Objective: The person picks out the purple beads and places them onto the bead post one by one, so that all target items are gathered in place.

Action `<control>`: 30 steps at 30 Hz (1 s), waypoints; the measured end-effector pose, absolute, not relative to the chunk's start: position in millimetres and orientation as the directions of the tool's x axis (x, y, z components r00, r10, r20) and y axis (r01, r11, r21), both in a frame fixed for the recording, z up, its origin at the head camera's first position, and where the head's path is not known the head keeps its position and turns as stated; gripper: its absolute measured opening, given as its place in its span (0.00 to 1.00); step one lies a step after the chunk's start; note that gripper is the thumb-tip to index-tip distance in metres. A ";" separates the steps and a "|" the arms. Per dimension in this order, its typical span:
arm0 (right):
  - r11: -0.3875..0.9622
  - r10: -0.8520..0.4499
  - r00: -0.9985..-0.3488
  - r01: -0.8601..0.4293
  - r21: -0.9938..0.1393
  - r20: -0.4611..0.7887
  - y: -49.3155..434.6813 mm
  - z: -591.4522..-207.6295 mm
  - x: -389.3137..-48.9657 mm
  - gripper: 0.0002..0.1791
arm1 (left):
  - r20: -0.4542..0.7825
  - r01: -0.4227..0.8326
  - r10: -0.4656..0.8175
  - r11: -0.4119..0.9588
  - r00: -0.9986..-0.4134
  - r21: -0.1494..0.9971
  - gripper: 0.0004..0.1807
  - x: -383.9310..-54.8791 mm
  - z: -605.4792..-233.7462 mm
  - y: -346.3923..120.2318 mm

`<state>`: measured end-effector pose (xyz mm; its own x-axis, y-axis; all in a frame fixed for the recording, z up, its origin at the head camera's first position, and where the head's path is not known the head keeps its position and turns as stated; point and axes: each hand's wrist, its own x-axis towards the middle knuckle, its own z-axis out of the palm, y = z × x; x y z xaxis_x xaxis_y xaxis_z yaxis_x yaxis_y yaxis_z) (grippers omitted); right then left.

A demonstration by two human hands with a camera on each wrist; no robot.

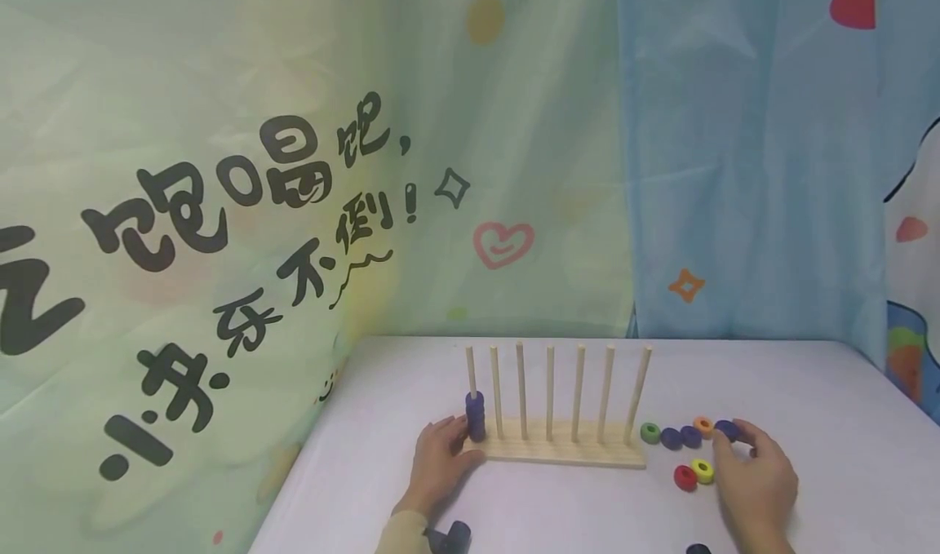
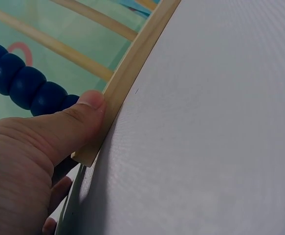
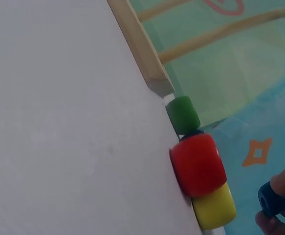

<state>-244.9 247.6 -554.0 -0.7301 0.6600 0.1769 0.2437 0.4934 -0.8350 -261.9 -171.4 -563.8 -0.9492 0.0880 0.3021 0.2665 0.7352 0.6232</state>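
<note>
Wooden peg rack [image 1: 561, 455] taken as landmark; stood upright on the white table [image 1: 558, 509], seven pegs up. Left end of the rack's base was gripped by the left hand [image 1: 441, 460], thumb pressed on the near edge, other fingers reached around behind the end, partly hidden. A stack of dark blue beads [image 1: 476, 417] was threaded on the rack's leftmost peg, just beside the left fingers; the other six pegs were bare.

A loose blue bead [image 1: 726, 430] was pinched between thumb and fingers of the right hand [image 1: 756, 480], well to the right of the rack; in the right wrist view it was seen wholly against the cloth backdrop [image 1: 749, 162], apart from the red and yellow ones.

Right of the rack, outward from its end: green bead [image 1: 645, 439] nearest, then two blue beads [image 1: 671, 439], then orange bead [image 1: 698, 433]. Whether these touched could not be told. Nearer the person than that row, also right of the rack, red bead [image 1: 682, 485] and yellow bead [image 1: 707, 479] were set side by side. Backdrop was hung behind the rack.
</note>
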 end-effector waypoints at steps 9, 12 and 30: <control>0.555 0.605 -0.758 0.182 -0.812 0.243 228.7 -548.6 -234.6 0.23 | 0.328 0.293 0.100 0.730 -0.939 0.617 0.33 -258.4 -559.6 -169.1; 0.601 0.567 -0.758 0.115 -0.790 0.321 223.0 -550.5 -232.9 0.22 | 0.326 0.288 0.098 0.739 -0.940 0.610 0.33 -257.9 -559.4 -168.9; 0.663 0.441 -0.757 -0.087 -0.743 0.482 185.4 -546.1 -217.6 0.16 | 0.339 0.294 0.097 0.745 -0.936 0.599 0.32 -257.7 -559.5 -170.4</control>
